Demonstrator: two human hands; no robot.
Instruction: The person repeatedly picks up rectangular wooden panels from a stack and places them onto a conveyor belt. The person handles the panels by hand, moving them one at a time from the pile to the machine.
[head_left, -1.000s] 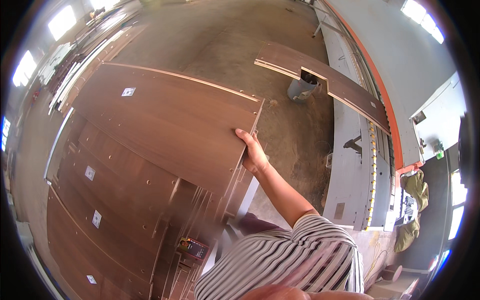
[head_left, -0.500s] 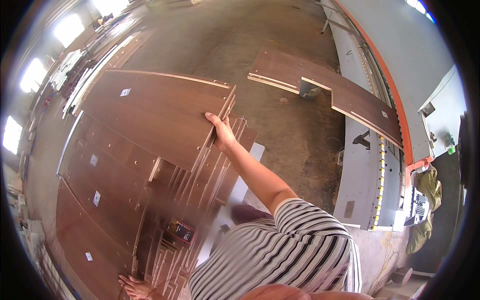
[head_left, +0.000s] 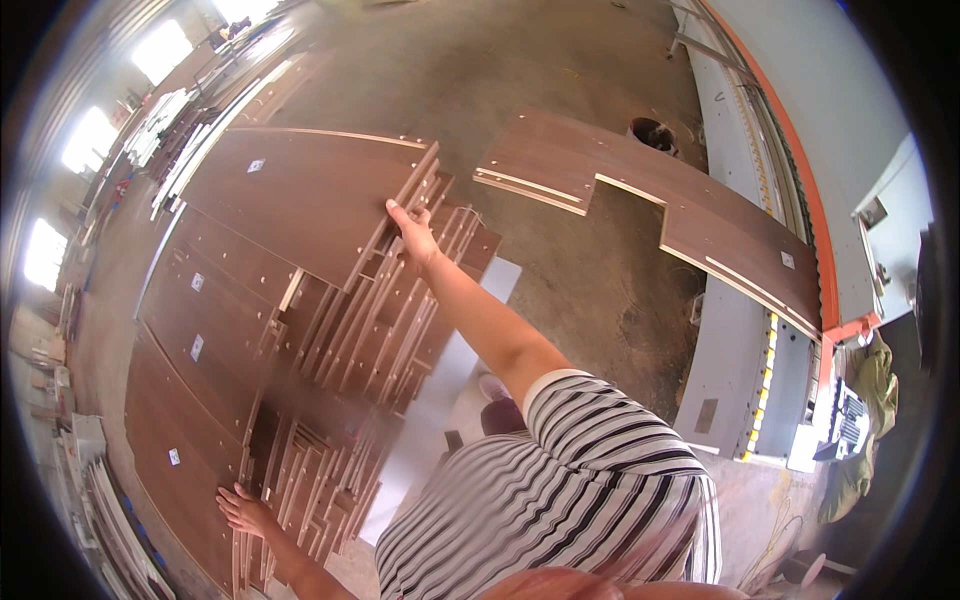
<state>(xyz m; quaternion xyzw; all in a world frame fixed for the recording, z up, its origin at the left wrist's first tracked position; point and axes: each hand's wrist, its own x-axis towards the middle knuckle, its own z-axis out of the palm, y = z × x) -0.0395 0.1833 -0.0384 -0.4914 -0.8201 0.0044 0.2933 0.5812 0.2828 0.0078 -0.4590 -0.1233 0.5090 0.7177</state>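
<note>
Several dark brown wooden boards lie in uneven stacks to my left. My right hand (head_left: pixel 415 235) is at the right edge of the farthest top board (head_left: pixel 310 190), thumb on its face and the other fingers at the edge, partly hidden. Nearer to me, my left hand (head_left: pixel 247 512) rests with spread fingers at the edge of the nearest top board (head_left: pixel 175 410). Between the hands, the stepped edges of lower boards (head_left: pixel 330 340) show, with pale strips and drilled holes. A blurred smear covers part of them.
At the right, a notched brown board (head_left: pixel 720 220) reaches from a grey and orange machine (head_left: pixel 825 250) over the floor. A dark bucket (head_left: pixel 652 135) stands beyond it. Olive cloth (head_left: pixel 862 440) hangs by the machine. Long strips and boards (head_left: pixel 190 150) lie at the far left.
My right hand and the far top board's right edge have shifted left, exposing more stepped edges. My left hand appears slightly higher. The phone-like device is no longer visible. The whole view has shifted.
</note>
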